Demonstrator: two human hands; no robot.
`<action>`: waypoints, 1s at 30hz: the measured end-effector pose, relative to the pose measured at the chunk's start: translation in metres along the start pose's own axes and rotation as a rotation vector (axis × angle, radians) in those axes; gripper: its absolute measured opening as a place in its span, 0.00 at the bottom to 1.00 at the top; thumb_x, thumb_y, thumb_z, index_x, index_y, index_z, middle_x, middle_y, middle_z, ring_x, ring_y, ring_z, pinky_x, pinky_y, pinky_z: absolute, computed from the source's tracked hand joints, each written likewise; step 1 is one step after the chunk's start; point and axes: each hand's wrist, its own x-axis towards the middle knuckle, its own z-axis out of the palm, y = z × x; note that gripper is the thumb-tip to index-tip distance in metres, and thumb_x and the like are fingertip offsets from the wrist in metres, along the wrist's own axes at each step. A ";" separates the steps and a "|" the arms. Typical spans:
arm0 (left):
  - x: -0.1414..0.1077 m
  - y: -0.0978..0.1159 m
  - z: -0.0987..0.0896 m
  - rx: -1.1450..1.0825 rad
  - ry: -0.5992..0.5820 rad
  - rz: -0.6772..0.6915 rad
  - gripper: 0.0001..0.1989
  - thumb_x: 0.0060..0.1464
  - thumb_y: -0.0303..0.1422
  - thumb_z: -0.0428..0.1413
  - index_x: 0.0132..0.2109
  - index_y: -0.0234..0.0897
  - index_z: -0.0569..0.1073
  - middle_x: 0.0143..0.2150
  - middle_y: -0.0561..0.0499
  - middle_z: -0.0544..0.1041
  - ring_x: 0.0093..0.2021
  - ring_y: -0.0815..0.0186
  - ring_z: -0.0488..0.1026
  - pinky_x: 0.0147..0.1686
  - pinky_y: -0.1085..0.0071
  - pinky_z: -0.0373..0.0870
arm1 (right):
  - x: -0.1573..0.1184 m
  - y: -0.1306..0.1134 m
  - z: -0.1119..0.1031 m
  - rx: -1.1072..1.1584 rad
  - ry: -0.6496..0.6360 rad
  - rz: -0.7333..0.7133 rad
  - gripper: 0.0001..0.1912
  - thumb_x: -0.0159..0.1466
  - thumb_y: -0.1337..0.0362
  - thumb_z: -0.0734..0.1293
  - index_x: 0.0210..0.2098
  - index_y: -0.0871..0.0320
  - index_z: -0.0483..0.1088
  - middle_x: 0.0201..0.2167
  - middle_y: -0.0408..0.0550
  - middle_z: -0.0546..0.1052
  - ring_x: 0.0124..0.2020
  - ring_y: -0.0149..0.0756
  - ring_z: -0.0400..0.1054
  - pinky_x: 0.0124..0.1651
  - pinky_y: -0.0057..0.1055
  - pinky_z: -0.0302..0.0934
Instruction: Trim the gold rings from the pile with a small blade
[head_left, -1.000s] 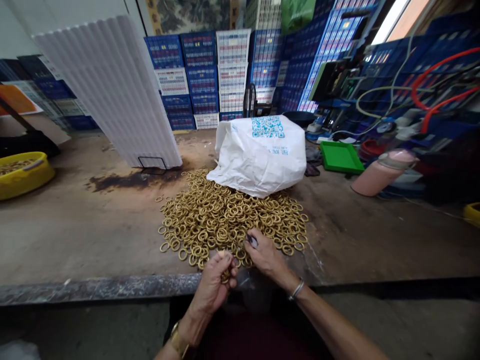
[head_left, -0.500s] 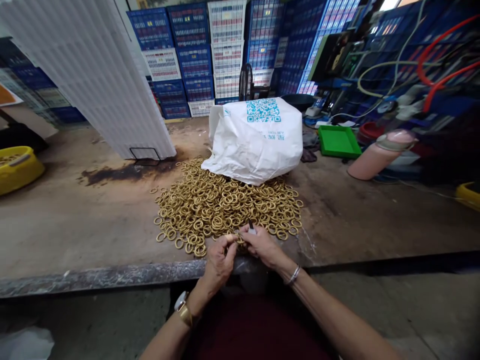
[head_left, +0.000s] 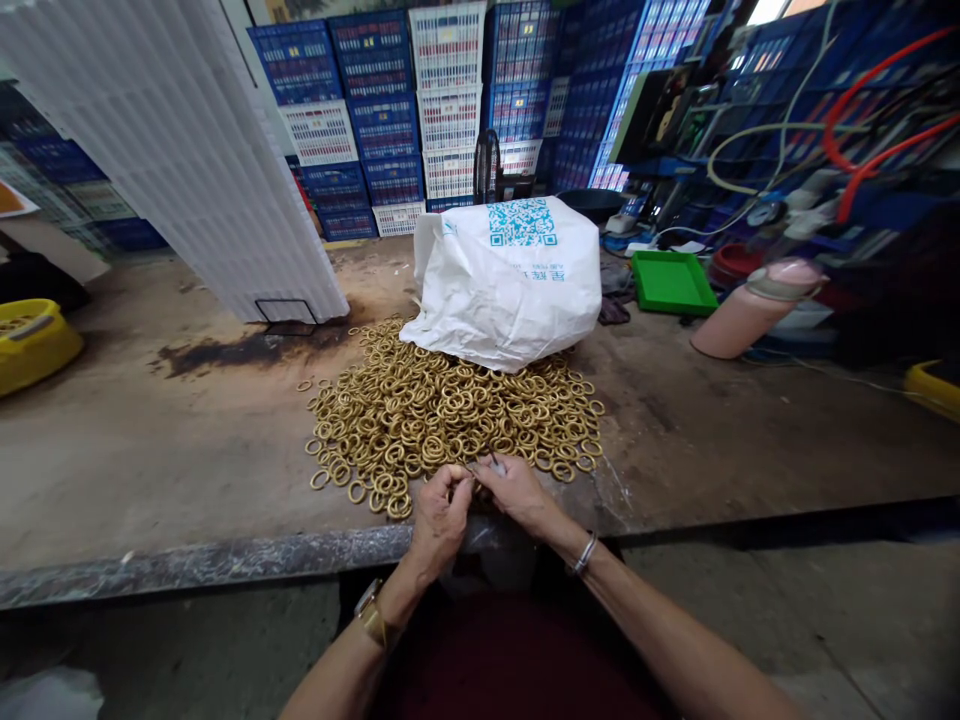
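My left hand [head_left: 440,515] is closed in a pinch at the near edge of a heap of gold-coloured rings [head_left: 420,410]. Between its thumb and forefinger is a ring, mostly hidden by the fingers. Close beside it, my right hand [head_left: 519,497] grips a small grey tool [head_left: 497,466] with a thin dark tip; its exact kind is not clear. The fingertips of both hands almost meet over the ring. Beyond the hands, a white sack [head_left: 510,290] with blue print lies on its side, its mouth over the back of the heap.
White corrugated sheets [head_left: 187,150] lean on the left of the worktable [head_left: 187,470]. A yellow basket [head_left: 37,350] stands at far left. At right are a green tray [head_left: 673,283], a pink bottle [head_left: 750,315] and hoses [head_left: 840,130]. Stacked crates [head_left: 382,130] line the back.
My right hand has shifted slightly left, closer to my left hand, and the tool in it has tilted lower. The whole view has drifted a little.
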 end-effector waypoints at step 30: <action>-0.005 0.012 -0.005 -0.251 -0.154 -0.255 0.12 0.50 0.42 0.51 0.32 0.36 0.65 0.22 0.57 0.66 0.19 0.76 0.58 0.19 0.79 0.53 | -0.003 -0.008 -0.015 -0.843 -0.084 -0.295 0.09 0.55 0.71 0.56 0.28 0.58 0.68 0.21 0.43 0.70 0.21 0.28 0.59 0.25 0.25 0.43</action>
